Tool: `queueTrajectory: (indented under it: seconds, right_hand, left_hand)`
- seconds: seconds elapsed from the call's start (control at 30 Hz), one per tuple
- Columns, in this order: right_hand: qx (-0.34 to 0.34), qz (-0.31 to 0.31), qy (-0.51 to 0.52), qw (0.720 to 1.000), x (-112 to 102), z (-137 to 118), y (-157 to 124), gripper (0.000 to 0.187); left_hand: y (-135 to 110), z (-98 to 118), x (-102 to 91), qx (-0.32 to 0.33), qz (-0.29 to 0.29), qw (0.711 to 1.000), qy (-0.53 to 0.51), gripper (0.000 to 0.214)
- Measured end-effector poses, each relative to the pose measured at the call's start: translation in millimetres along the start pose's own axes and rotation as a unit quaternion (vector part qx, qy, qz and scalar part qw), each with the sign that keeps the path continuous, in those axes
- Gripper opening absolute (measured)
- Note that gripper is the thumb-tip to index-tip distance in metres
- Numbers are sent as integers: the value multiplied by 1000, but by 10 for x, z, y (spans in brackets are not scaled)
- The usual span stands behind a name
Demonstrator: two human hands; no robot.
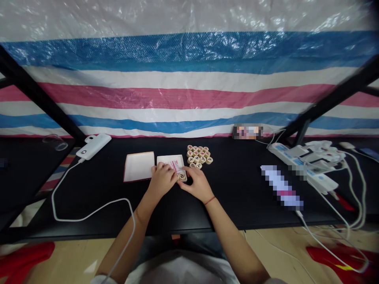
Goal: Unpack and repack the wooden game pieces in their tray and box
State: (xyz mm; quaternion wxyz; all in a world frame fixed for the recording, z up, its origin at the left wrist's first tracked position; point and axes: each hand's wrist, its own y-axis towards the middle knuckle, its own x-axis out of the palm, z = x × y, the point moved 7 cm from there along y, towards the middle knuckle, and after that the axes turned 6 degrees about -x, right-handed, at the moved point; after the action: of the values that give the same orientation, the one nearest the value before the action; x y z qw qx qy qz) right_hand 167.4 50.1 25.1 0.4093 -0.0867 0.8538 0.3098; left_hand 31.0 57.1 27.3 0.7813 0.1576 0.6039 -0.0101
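A shallow white open box [170, 158] lies on the black table, with a clear wrapper with pink print [177, 165] inside it. Round Chinese chess pieces [182, 176] sit at the box's near right corner. My left hand [162, 178] is over the box's near left part, fingers curled down towards the pieces; whatever is under its fingertips is hidden. My right hand [199, 184] has thumb and forefinger around the box's near right corner. Beside the box, on the right, more wooden chess pieces [196, 154] with red and black characters stand in rows.
A white box lid [139, 166] lies open side up at the left. Further left is a white power bank [94, 146] with a cable [89, 217] crossing my left forearm. On the right are a blurred-out phone [281, 187] and a power strip [308, 167] with chargers. A striped sheet [177, 98] hangs behind.
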Motion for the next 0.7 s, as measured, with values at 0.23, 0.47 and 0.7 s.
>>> queueTrajectory:
  seconds: [0.23, 0.47, 0.7]
  right_hand:
    - [2, -31, -27, 999, 138, 27, -7, 31]
    - [-16, 69, 5, 998, -50, -55, -4, 31]
    - [-50, 125, 45, 990, -157, -124, -10, 16]
  left_hand:
    - [3, -22, 20, -5, -14, 999, -45, 22]
    - [35, 19, -143, -20, 12, 990, -138, 11]
    - [29, 74, -203, 2, 72, 958, -277, 8]
